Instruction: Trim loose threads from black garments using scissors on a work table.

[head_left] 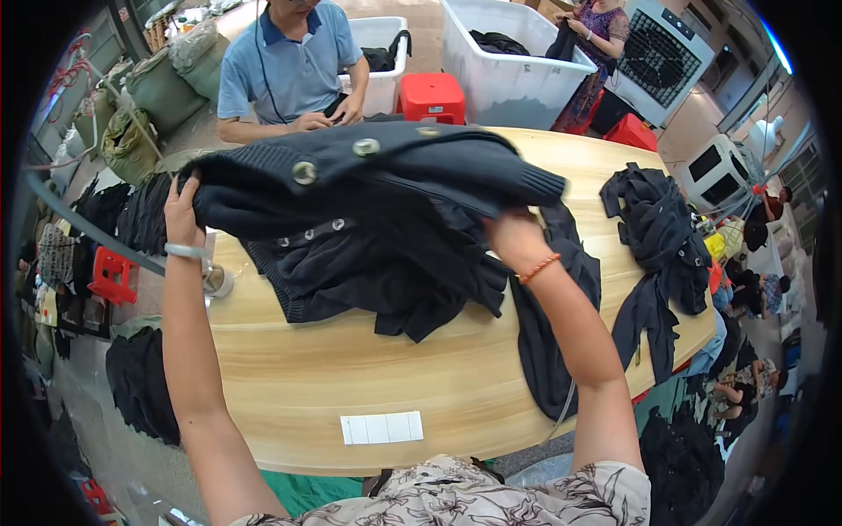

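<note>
A dark navy knit cardigan (351,188) with large shiny buttons and ribbed edges is held up over the table, spread between my two hands. At its left end my left hand (182,210) pinches the ribbed edge, thumb up. My right hand (517,238) is closed at the cardigan's right side, below a ribbed cuff; its fingers are partly hidden by the fabric and slightly blurred. Beneath lies another dark buttoned garment (324,276), crumpled on the wooden table (298,368). A further dark garment (553,351) lies just right of it, beside my right forearm.
More dark garments (658,237) are heaped at the table's right. A white paper strip (381,428) lies near the front edge. Across the table sits a person in a blue shirt (289,70). Behind stand white bins (517,88) and a red stool (432,96).
</note>
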The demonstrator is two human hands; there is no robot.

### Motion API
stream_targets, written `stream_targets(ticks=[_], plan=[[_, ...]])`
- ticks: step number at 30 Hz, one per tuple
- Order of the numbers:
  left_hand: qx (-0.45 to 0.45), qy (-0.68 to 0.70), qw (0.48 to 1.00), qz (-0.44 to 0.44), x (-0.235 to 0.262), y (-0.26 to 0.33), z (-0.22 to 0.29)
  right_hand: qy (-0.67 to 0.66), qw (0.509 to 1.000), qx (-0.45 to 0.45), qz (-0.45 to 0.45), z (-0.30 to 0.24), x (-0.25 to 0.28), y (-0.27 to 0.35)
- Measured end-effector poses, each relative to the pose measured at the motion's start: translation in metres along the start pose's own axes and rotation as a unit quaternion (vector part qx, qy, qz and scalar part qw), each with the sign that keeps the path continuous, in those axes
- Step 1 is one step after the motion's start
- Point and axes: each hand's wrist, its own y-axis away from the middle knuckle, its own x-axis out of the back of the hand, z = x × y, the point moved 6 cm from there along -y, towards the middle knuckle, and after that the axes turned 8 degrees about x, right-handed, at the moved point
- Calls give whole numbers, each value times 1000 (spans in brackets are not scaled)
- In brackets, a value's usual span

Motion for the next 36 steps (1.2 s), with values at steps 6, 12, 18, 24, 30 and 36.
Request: stream_targets(ticks=[6,12,18,24,30,36], plan=[[153,-133,971,127,150,-18,-161,-82,990,-114,-6,-2,-77,81],[249,-284,912,-157,46,222,-265,-122,873,-473,3,113,-124,316],[420,-263,783,-376,-142,428,-322,-142,886,-441,32,96,-188,393],[37,-517,735,-437,-272,485,-276,-473,853,-219,-20,-44,-218,355],[-88,-609,702,-358,-159,462,-276,-391,897,-203,44,-40,-183,379],[-36,-634,723,-270,-67,447,-246,-170,970,-170,-19,87,-205,367]])
